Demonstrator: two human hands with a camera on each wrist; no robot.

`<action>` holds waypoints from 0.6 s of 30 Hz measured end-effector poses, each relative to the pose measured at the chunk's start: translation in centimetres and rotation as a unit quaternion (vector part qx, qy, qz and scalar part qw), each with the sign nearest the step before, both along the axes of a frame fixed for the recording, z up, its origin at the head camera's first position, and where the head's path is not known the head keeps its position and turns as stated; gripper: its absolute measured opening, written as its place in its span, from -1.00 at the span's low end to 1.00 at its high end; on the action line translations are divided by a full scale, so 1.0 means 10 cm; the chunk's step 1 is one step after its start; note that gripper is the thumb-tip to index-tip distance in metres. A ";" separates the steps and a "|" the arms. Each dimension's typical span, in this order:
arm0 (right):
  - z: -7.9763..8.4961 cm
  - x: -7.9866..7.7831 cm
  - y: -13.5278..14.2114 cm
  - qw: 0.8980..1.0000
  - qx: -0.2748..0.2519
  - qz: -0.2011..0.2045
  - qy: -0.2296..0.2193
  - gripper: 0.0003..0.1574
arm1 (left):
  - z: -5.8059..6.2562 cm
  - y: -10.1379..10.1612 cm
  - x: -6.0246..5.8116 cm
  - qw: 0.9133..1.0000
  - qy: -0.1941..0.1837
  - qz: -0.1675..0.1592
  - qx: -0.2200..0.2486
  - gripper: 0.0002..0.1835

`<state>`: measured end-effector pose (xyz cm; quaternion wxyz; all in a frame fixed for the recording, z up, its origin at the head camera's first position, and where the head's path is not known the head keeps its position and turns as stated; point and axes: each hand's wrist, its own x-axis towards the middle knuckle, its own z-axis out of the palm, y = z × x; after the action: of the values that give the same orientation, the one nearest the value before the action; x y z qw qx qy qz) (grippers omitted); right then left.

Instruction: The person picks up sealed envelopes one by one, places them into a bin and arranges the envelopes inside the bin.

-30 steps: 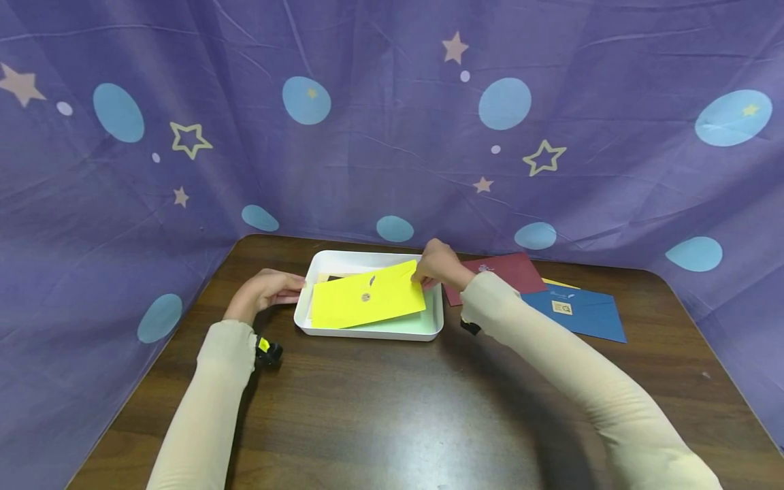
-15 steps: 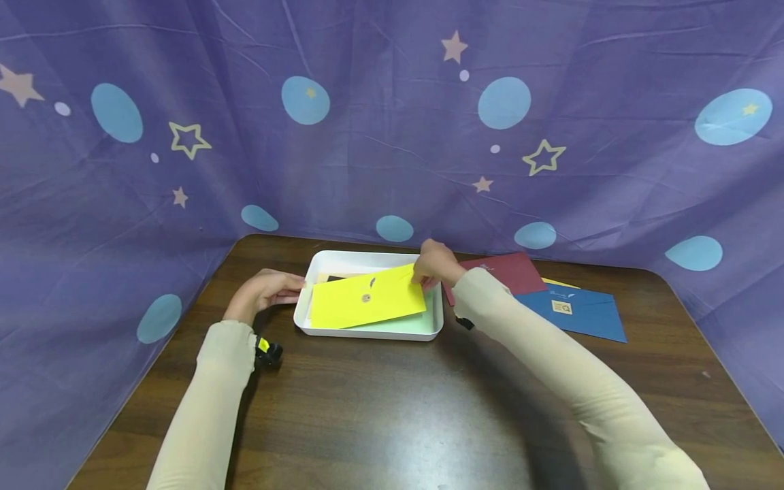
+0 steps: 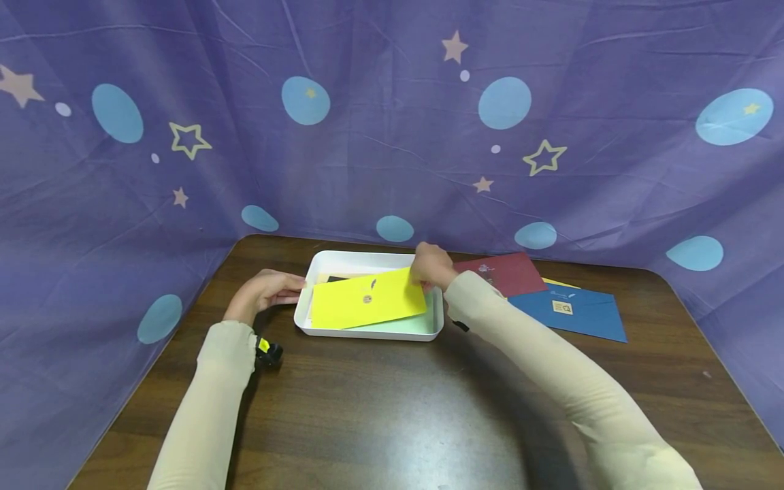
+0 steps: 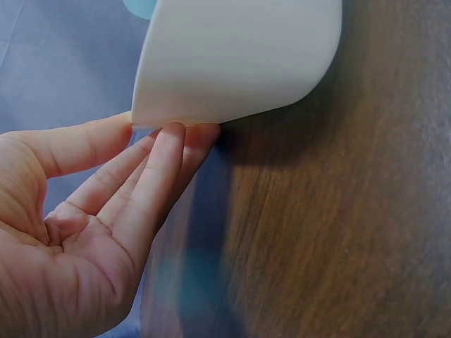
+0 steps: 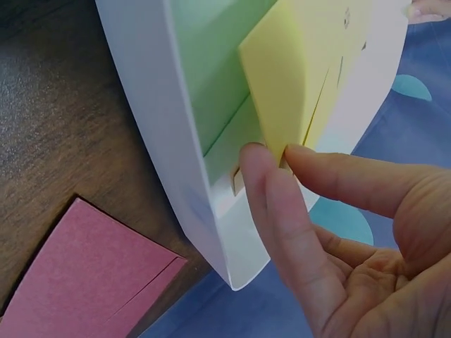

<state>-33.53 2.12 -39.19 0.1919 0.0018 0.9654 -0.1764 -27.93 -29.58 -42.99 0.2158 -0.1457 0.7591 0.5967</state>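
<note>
A yellow envelope (image 3: 361,299) lies slanted in the white tray (image 3: 309,331), its right end raised. My right hand (image 3: 432,265) pinches that end between thumb and fingers; the right wrist view shows the fingertips (image 5: 285,184) closed on the envelope's edge. A pale green envelope (image 5: 211,77) lies beneath it, and the edge of something dark shows behind it. My left hand (image 3: 265,292) holds the tray's left end. In the left wrist view the thumb (image 4: 91,146) meets the rim and the fingers touch the outer wall.
To the tray's right, a dark red envelope (image 3: 505,273) and a blue envelope (image 3: 588,314) lie on the brown wooden table (image 3: 343,408). A yellow edge (image 3: 560,283) shows behind the blue one. A purple patterned cloth (image 3: 392,163) hangs behind the table.
My right hand has moved slightly left and down with the yellow envelope's raised end, which sits a little lower. My left hand and the tray have stayed put.
</note>
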 end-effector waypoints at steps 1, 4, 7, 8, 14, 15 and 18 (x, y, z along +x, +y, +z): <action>-0.01 0.00 -0.01 1.000 0.004 0.002 0.001 -0.69 | 0.00 0.00 0.00 1.000 0.000 0.001 0.000 -0.42; -0.03 0.00 -0.01 1.000 0.015 0.011 0.002 -0.69 | -0.01 0.00 0.00 1.000 -0.001 0.003 0.002 -0.42; -0.05 0.00 -0.02 1.000 0.020 0.018 0.002 -0.69 | -0.01 0.00 0.00 1.000 -0.002 0.003 0.001 -0.42; -0.05 0.00 -0.02 1.000 0.022 0.020 0.002 -0.68 | -0.01 0.00 0.00 1.000 -0.002 0.003 0.000 -0.42; -0.10 -0.01 -0.04 0.999 0.044 0.030 -0.003 -0.71 | -0.01 -0.01 0.00 1.000 -0.003 0.003 -0.003 -0.42; -0.10 -0.02 -0.04 0.998 0.047 0.032 -0.006 -0.71 | -0.01 -0.01 0.00 1.000 -0.003 0.005 -0.003 -0.43; -0.12 -0.03 -0.04 0.998 0.057 0.034 -0.013 -0.73 | 0.00 -0.01 0.00 1.000 -0.002 0.004 -0.003 -0.42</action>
<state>-33.78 1.74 -40.35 0.2101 -0.0176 0.9708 -0.1142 -27.90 -29.67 -42.97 0.2146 -0.1506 0.7599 0.5948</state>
